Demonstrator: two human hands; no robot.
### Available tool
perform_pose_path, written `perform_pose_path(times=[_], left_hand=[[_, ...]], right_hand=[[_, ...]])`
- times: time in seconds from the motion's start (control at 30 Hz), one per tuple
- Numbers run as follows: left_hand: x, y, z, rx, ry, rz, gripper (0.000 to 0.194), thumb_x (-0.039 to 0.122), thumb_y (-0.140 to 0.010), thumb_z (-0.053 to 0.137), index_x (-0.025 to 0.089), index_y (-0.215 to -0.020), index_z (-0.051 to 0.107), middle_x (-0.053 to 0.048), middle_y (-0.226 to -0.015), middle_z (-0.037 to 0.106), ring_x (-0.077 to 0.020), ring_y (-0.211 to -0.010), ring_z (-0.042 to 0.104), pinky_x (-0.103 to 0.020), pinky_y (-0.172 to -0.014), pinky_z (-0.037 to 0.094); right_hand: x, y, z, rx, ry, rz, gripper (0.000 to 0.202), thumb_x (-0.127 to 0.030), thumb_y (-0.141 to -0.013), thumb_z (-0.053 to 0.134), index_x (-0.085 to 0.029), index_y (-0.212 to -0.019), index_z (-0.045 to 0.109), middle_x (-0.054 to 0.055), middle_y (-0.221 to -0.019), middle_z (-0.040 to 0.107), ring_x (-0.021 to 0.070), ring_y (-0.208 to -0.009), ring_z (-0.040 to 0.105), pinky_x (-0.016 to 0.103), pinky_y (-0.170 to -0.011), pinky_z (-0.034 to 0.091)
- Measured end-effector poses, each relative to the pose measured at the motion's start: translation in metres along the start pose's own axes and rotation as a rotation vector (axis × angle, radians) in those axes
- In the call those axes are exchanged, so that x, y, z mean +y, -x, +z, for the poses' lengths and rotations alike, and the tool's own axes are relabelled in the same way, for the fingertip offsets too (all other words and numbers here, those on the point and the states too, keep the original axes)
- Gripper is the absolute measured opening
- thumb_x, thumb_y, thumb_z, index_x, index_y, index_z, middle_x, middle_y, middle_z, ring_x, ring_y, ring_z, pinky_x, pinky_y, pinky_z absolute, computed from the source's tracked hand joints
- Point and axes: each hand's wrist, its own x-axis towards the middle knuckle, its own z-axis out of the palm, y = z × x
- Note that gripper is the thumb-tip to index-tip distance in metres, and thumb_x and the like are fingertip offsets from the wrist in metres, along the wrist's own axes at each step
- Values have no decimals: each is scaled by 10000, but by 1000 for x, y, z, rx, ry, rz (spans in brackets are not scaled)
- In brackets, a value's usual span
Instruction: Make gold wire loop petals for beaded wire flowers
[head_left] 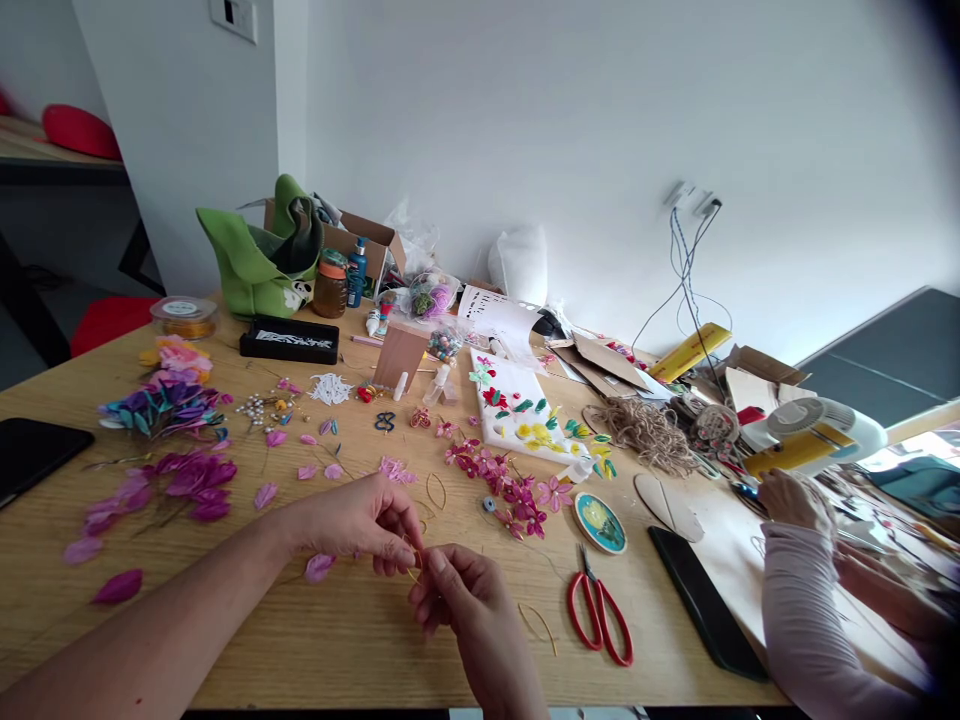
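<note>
My left hand (366, 520) and my right hand (466, 598) meet over the front of the wooden table, fingertips pinched together. Between them is a thin gold wire (413, 575), bent into a small loop; the fingers hide part of it. Just beyond my hands lies a leaf-shaped wire loop (436, 491). Another bent wire (538, 627) rests to the right, beside red-handled scissors (600, 615). Loose pink petals (319, 568) are near my left wrist. Past my right hand sits a cluster of magenta flowers (517, 490).
Purple fabric flowers (199, 480) spread over the left side. A black phone (705, 600), an embroidered oval (600, 522) and twine (649, 435) are to the right, where a co-worker's sleeve (802, 610) and hands show. A black tray (289, 341) and green bag (262, 260) stand behind.
</note>
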Motion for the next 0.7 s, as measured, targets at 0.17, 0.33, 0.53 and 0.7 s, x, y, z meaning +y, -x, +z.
perform_pose_path(times=[0.17,0.33,0.53,0.7], left_hand=[[0,0,0,-3,-11,11,308,380,-651,830,159,-836,721,-1,-631,664,-116,-572,593,-212,-555,461],[1,1,1,-22,-3,14,295,372,-646,830,164,-809,701,0,-649,668,-106,-567,585,-203,-549,450],[-3,0,3,-77,-12,25,325,437,-630,830,171,-763,701,3,-641,652,-102,-560,566,-208,-560,448],[-6,-1,0,-81,-74,3,474,500,-606,838,156,-913,729,-6,-643,650,-119,-563,577,-210,-540,452]], right_hand=[[-2,1,1,11,107,-2,515,-610,-670,792,-119,-752,658,32,-577,628,100,-497,529,205,-478,401],[0,2,1,40,203,36,584,-702,-669,727,-129,-679,610,28,-522,596,83,-436,476,205,-440,354],[1,7,2,35,292,83,645,-784,-610,690,-161,-675,541,-13,-498,531,68,-404,412,197,-393,287],[0,11,-2,19,409,112,585,-752,-698,624,-178,-688,514,-31,-516,492,81,-436,374,217,-425,262]])
